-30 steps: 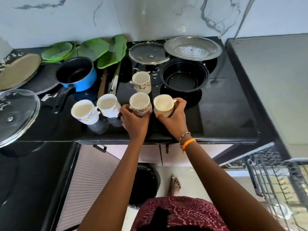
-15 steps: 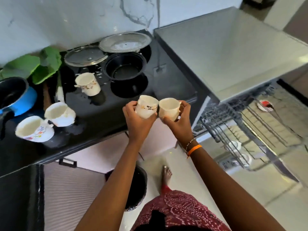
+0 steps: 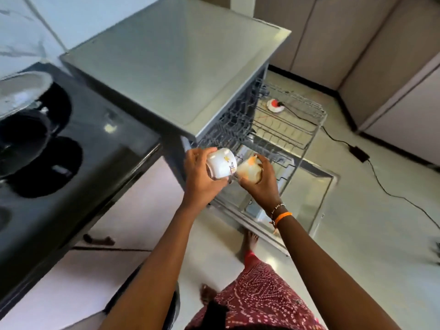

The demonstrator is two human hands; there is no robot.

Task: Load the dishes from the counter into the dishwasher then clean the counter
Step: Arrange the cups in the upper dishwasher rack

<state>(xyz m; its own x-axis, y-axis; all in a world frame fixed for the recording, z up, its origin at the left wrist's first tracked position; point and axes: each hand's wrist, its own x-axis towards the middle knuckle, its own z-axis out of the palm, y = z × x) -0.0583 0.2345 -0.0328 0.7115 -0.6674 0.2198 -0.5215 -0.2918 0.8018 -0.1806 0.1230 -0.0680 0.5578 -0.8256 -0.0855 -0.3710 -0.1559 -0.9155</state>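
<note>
My left hand [image 3: 198,177] grips a white cup with a small printed pattern [image 3: 222,163], tipped on its side. Beside it my right hand [image 3: 259,181] holds a cream cup [image 3: 248,171], also tilted. Both cups touch each other in the air, just in front of the open dishwasher [image 3: 181,67]. The dishwasher's upper wire rack [image 3: 285,125] is pulled out past the cups, and its door [image 3: 307,198] lies folded down beneath them. The black counter [image 3: 95,144] is to my left, with a black pot [image 3: 21,139] and a steel plate [image 3: 21,89] at its far edge.
A black cable [image 3: 390,191] with a power brick runs across the pale floor on the right. A red and white round object [image 3: 273,104] shows through the rack. Beige cabinets [image 3: 381,55] stand behind. My bare foot [image 3: 250,241] is beside the open door.
I have turned right from the counter toward the dishwasher. Both cups left the counter and now hang tilted over the open door, lower and farther right than before.
</note>
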